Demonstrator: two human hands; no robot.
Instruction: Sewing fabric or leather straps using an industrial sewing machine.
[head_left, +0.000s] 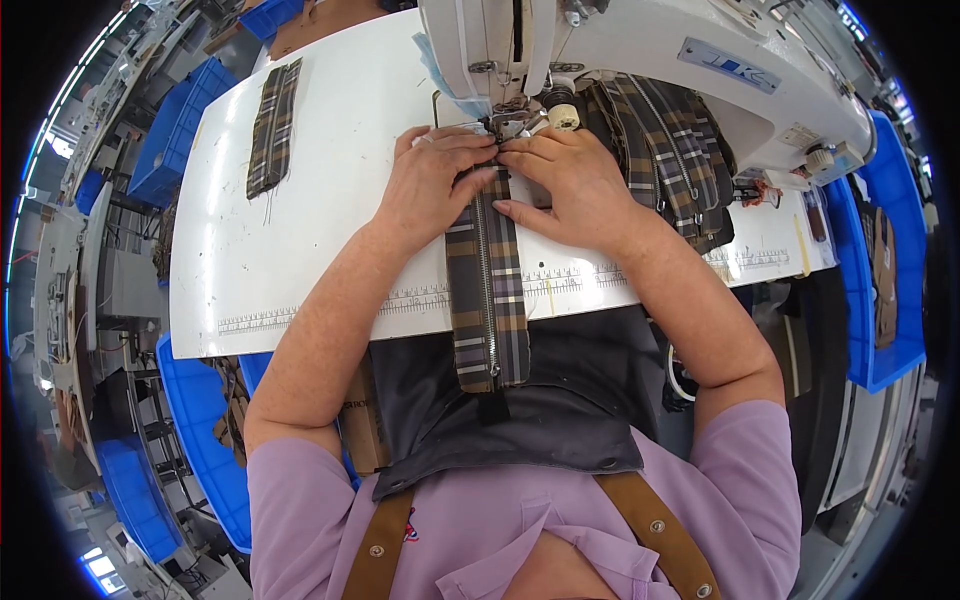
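A plaid strip with a metal zipper point(480, 290) runs from under the presser foot point(507, 130) of a white sewing machine point(760, 105) toward my body, its near end hanging past the table edge. My left hand point(430, 185) rests its fingertips on the strip's far end, left of the needle, thumb apart. My right hand point(575, 190) lies just right of the needle, fingers outstretched on the fabric, thumb by the zipper. What is beneath my fingertips is partly hidden.
A white table point(300, 260) with printed rulers holds a loose plaid piece point(272, 125) at left and stacked zippered plaid pieces point(680, 150) at right. Blue bins stand at left point(170, 120), lower left point(135, 495) and right point(890, 350). A dark apron point(580, 400) covers my lap.
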